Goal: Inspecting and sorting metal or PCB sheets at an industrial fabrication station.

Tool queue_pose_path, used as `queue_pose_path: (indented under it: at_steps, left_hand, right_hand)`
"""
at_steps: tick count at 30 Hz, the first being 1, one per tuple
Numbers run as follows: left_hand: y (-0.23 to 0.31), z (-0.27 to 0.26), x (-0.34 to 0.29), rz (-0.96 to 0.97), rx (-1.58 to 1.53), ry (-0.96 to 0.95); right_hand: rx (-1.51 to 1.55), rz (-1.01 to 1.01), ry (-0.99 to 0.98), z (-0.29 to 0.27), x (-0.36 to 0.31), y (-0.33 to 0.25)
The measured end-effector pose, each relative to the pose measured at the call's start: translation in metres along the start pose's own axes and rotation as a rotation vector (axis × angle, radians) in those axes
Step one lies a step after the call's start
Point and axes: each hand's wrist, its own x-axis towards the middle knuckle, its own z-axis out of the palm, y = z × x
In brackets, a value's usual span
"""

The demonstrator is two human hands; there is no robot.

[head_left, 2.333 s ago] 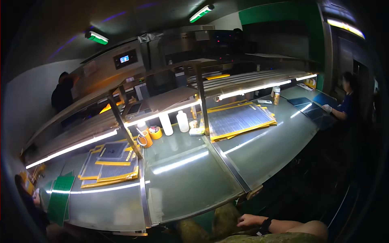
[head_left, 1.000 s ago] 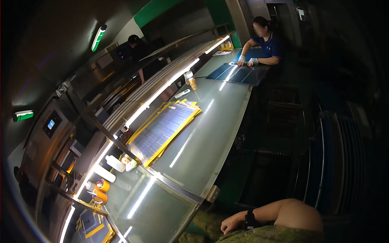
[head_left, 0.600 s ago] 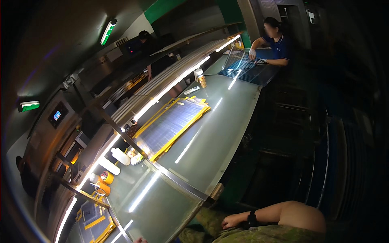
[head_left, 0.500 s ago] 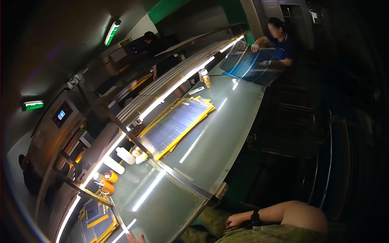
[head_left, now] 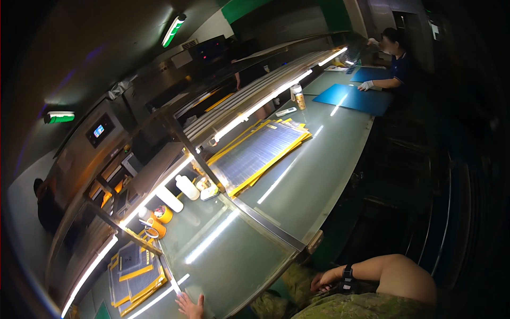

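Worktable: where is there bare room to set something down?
Bare: middle panel, between left hand and metal strip; the right panel, between yellow-edged sheets and front edge. Crowded: the middle's back: white bottle, white cylinder, orange cup.

The left hand (head_left: 190,305) comes in at the lower edge, back uppermost, fingers spread and thumb apart, with its forearm out of view. The right arm (head_left: 369,267) bends at the elbow; the right hand (head_left: 321,282) hangs low, fingers seemingly curled, though dimness obscures them.

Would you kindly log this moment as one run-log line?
left hand: open, at tabletop, contact unclear | right hand: near camouflage clothing | tabletop: yellow-edged sheets, white bottle | co-worker's gloved hand: at blue panel
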Motion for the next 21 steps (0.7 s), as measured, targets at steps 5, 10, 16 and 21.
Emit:
queue_pose_path:
  at_steps: [5, 10, 16, 21]
  left_hand:
    - [-0.007, 0.01, 0.009, 0.0, -0.056, -0.002]
    - [-0.011, 0.013, 0.004, -0.008, -0.062, 0.065]
    - [-0.006, 0.01, 0.003, -0.004, -0.072, 0.074]
    - [-0.005, 0.011, 0.001, -0.01, -0.085, 0.1]
  right_hand:
    - [0.034, 0.059, 0.007, -0.008, 0.003, 0.002]
    - [0.085, 0.064, 0.001, -0.011, 0.004, 0.003]
    - [0.103, 0.039, -0.033, -0.014, 0.004, 0.008]
    - [0.133, 0.068, -0.037, -0.015, 0.005, 0.009]
